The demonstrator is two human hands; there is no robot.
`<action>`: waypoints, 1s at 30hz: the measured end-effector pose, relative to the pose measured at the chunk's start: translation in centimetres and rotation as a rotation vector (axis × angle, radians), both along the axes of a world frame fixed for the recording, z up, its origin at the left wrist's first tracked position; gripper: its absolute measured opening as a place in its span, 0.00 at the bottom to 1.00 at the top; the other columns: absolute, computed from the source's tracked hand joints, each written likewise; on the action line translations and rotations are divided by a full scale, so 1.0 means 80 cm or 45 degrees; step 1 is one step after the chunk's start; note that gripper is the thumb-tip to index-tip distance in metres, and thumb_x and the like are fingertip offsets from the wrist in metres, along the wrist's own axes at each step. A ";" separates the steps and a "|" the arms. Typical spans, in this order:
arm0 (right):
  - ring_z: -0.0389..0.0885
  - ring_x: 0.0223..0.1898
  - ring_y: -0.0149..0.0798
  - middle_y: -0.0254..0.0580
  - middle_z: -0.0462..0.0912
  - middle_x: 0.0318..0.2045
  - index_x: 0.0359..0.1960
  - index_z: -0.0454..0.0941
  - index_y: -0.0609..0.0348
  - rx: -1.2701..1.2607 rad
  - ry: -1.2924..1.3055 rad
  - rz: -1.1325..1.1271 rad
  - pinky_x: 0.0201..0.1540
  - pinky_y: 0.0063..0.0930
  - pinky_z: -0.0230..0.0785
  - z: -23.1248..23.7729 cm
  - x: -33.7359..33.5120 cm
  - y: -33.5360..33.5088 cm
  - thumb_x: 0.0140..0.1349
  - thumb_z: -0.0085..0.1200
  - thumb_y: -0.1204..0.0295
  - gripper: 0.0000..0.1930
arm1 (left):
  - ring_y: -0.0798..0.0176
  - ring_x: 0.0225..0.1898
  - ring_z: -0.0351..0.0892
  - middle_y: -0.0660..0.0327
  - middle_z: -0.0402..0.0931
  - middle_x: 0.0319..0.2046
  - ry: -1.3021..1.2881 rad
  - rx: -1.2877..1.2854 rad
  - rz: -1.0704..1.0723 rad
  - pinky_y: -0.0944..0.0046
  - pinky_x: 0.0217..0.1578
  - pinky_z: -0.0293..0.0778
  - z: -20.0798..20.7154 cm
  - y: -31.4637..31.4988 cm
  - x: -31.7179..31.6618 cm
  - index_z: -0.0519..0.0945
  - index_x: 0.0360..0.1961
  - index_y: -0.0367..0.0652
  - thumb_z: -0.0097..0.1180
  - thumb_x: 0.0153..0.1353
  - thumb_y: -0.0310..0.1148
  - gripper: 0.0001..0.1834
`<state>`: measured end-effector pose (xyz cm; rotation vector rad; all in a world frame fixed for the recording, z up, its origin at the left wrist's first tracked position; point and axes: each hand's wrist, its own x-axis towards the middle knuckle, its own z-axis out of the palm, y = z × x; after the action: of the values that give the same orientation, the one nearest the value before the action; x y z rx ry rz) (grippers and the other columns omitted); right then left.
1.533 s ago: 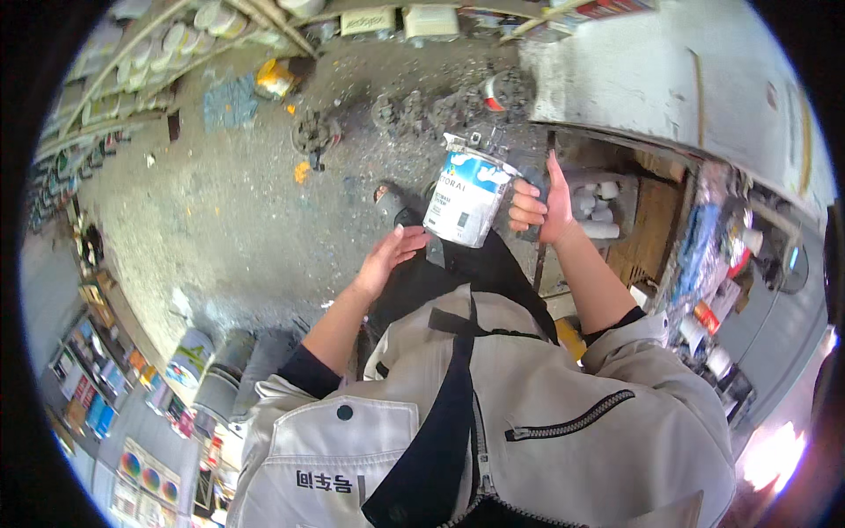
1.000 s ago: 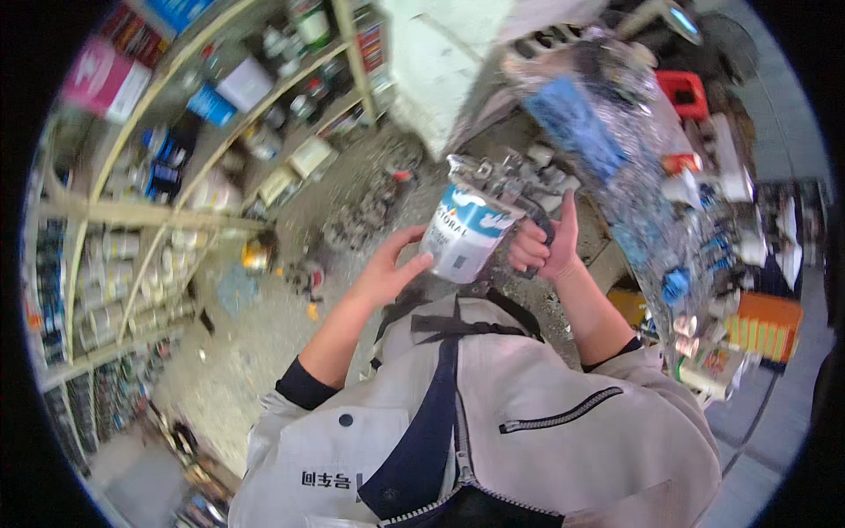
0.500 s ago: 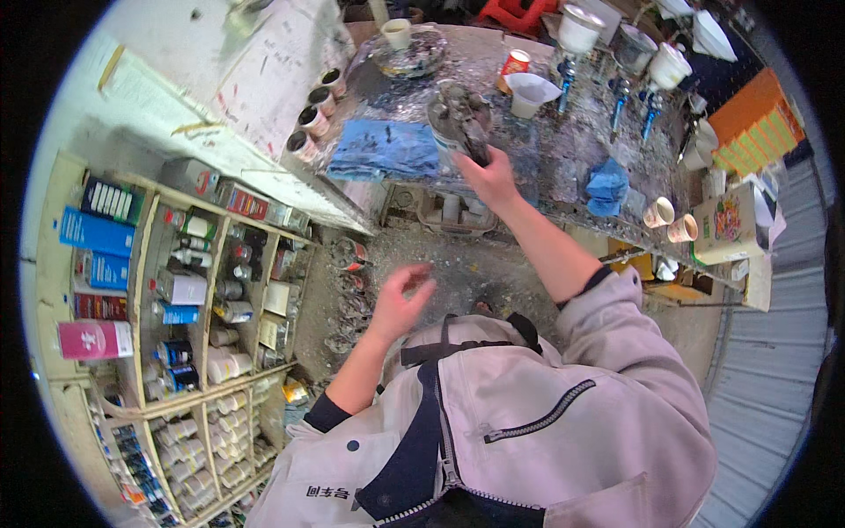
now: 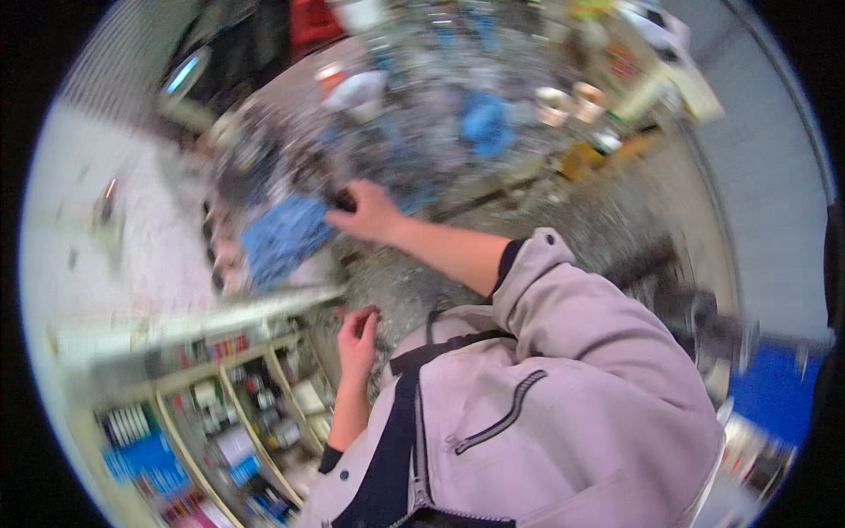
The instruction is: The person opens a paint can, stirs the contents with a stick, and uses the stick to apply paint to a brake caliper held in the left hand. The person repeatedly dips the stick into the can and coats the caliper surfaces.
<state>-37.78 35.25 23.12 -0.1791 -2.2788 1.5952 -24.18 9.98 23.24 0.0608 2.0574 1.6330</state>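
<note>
The view is smeared by motion, so fine detail is lost. The right hand (image 4: 374, 211) is stretched out ahead over a cluttered bench (image 4: 414, 114), its fingers curled down around something small and dark (image 4: 343, 201) at the fingertips; the blur makes it impossible to tell what that thing is or how firmly it is gripped. Just left of that hand lies a blue cloth (image 4: 282, 236), touching or nearly touching the hand's edge. Another blue lump (image 4: 486, 119) sits farther back on the bench, near two pale cups (image 4: 572, 101). The left hand (image 4: 356, 339) hangs lower, close to the chest, fingers loosely bent and holding nothing that can be seen. It is beside the edge of a shelf unit (image 4: 220, 414) stocked with small boxes and packets. The person's grey jacket (image 4: 563, 387) with a dark front panel fills the lower right, the right sleeve pushed back from the forearm.
</note>
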 end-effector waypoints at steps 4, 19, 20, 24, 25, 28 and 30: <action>0.82 0.54 0.54 0.52 0.83 0.53 0.54 0.81 0.55 -0.144 -0.112 -0.068 0.58 0.46 0.75 -0.046 0.138 0.033 0.61 0.65 0.54 0.24 | 0.63 0.48 0.84 0.57 0.86 0.44 -0.057 0.055 -0.278 0.61 0.55 0.78 -0.041 0.017 -0.023 0.83 0.48 0.33 0.59 0.74 0.27 0.08; 0.82 0.25 0.33 0.38 0.87 0.26 0.34 0.87 0.58 -0.684 -1.331 -1.927 0.32 0.36 0.76 -0.165 0.923 -0.062 0.66 0.61 0.55 0.17 | 0.76 0.29 0.73 0.69 0.80 0.26 0.065 -0.209 -1.507 0.70 0.34 0.70 -0.093 0.220 0.071 0.84 0.32 0.37 0.70 0.65 0.31 0.09; 0.82 0.25 0.33 0.38 0.86 0.25 0.32 0.87 0.60 -0.771 -1.214 -2.132 0.31 0.36 0.75 -0.168 0.961 -0.086 0.66 0.61 0.56 0.18 | 0.76 0.29 0.73 0.69 0.80 0.26 0.081 -0.246 -1.547 0.70 0.34 0.69 -0.085 0.243 0.091 0.85 0.34 0.36 0.69 0.66 0.33 0.10; 0.88 0.35 0.44 0.50 0.89 0.31 0.33 0.86 0.64 -0.776 -0.903 -2.967 0.45 0.42 0.77 -0.176 1.121 -0.143 0.64 0.63 0.56 0.19 | 0.71 0.32 0.75 0.66 0.81 0.28 0.146 -0.243 -1.657 0.67 0.37 0.71 -0.065 0.319 0.206 0.88 0.41 0.37 0.59 0.75 0.40 0.16; 0.87 0.36 0.45 0.50 0.89 0.32 0.33 0.85 0.65 -0.685 -0.840 -3.161 0.46 0.42 0.77 -0.179 1.155 -0.151 0.64 0.63 0.57 0.19 | 0.69 0.32 0.76 0.64 0.81 0.29 0.161 -0.288 -1.682 0.65 0.39 0.72 -0.060 0.335 0.239 0.88 0.43 0.37 0.57 0.76 0.40 0.17; 0.88 0.42 0.46 0.49 0.89 0.38 0.46 0.83 0.62 -0.489 -0.804 -3.383 0.49 0.41 0.76 -0.180 1.256 -0.157 0.66 0.63 0.54 0.21 | 0.71 0.32 0.76 0.65 0.82 0.30 0.169 -0.182 -1.897 0.67 0.38 0.72 -0.057 0.383 0.367 0.87 0.45 0.37 0.56 0.76 0.39 0.16; 0.88 0.44 0.47 0.48 0.89 0.40 0.52 0.81 0.58 -0.514 -0.731 -3.388 0.50 0.41 0.77 -0.175 1.299 -0.163 0.66 0.63 0.53 0.23 | 0.72 0.33 0.77 0.65 0.83 0.31 0.180 -0.157 -2.068 0.68 0.38 0.73 -0.048 0.401 0.453 0.87 0.45 0.36 0.58 0.75 0.38 0.15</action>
<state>66.18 22.24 9.08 -2.3237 -0.1290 0.1137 12.03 42.08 19.37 1.3846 1.2968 0.4329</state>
